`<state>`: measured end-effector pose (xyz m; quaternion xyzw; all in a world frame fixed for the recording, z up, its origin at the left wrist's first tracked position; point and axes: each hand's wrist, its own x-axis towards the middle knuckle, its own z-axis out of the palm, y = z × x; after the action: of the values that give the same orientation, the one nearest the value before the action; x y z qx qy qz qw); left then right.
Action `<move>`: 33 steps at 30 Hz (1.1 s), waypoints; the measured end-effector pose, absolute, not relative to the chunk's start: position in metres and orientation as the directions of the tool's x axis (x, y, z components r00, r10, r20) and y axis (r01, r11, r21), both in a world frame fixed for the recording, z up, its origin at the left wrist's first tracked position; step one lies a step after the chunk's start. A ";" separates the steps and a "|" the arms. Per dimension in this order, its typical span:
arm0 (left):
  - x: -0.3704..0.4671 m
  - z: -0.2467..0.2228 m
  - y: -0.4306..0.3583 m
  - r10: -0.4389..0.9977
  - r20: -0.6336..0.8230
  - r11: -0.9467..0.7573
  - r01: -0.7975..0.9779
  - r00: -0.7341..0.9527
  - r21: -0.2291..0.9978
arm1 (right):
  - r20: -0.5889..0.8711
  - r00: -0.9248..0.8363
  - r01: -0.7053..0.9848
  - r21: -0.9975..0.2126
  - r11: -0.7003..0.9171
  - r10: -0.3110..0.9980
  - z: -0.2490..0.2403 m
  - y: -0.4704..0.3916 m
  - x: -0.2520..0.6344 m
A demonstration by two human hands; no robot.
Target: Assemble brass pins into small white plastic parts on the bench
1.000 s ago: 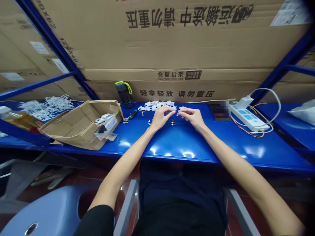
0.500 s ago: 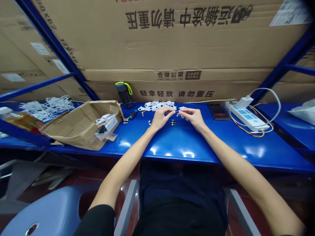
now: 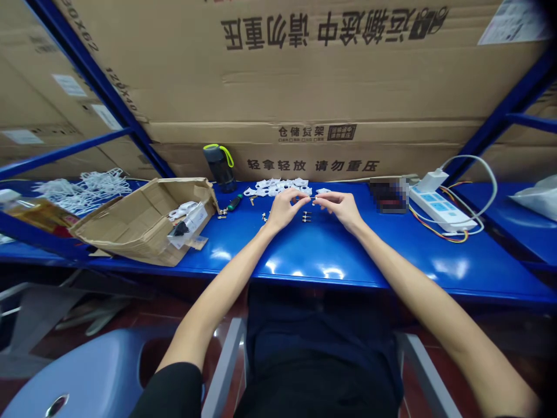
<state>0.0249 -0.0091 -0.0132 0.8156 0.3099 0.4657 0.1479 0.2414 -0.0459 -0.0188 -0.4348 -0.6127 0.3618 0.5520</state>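
My left hand (image 3: 287,208) and my right hand (image 3: 342,208) meet above the blue table, fingertips pinched close together. Between them is a tiny part, too small to name; a thin metallic bit of it shows at the fingertips. Just below, on the tabletop, lie several small brass-and-dark pieces (image 3: 307,217) in a short column. More small metal pieces (image 3: 264,217) lie by my left wrist, partly hidden by it. Behind my hands is a spread of flat white plastic parts (image 3: 278,187).
To the left stand an open cardboard box (image 3: 130,223), a green-handled screwdriver (image 3: 235,202), a dark bottle (image 3: 220,168) and a heap of white cords (image 3: 85,191). A white power strip (image 3: 441,210) with looped cables lies on the right. A large carton (image 3: 304,87) walls off the back.
Almost nothing differs. Both hands keep the same place, with only a slight shift of the fingertips around the tiny part.
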 end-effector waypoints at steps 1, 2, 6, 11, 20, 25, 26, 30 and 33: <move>0.025 -0.013 -0.009 0.642 0.667 -0.766 0.366 0.380 0.529 | 0.359 -0.012 0.137 -0.924 0.357 0.933 -0.019 -0.046 0.241; 0.025 -0.013 -0.009 0.638 0.667 -0.769 0.363 0.386 0.526 | 0.356 -0.012 0.141 -0.924 0.354 0.934 -0.019 -0.046 0.241; 0.025 -0.013 -0.009 0.629 0.669 -0.776 0.353 0.395 0.522 | 0.353 -0.018 0.157 -0.923 0.351 0.936 -0.019 -0.046 0.240; 0.025 -0.013 -0.010 0.631 0.670 -0.776 0.343 0.392 0.530 | 0.360 -0.041 0.172 -0.917 0.361 0.932 -0.019 -0.046 0.241; 0.024 -0.013 -0.009 0.627 0.657 -0.779 0.332 0.419 0.532 | 0.365 -0.073 0.210 -0.904 0.372 0.928 -0.018 -0.048 0.241; 0.024 -0.015 -0.008 0.603 0.668 -0.798 0.313 0.436 0.515 | 0.364 -0.073 0.227 -0.900 0.371 0.928 -0.017 -0.048 0.241; 0.024 -0.015 -0.008 0.605 0.665 -0.796 0.320 0.438 0.513 | 0.364 -0.073 0.227 -0.900 0.371 0.928 -0.017 -0.048 0.241; 0.024 -0.015 -0.009 0.609 0.656 -0.793 0.338 0.445 0.507 | 0.365 -0.068 0.209 -0.905 0.371 0.928 -0.017 -0.048 0.240; 0.024 -0.015 -0.009 0.601 0.660 -0.799 0.337 0.450 0.498 | 0.369 -0.059 0.207 -0.904 0.373 0.928 -0.017 -0.047 0.239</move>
<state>0.0238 -0.0091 -0.0151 0.8384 0.2797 0.4435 0.1490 0.2392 -0.0475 -0.0175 -0.4421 -0.6415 0.3436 0.5244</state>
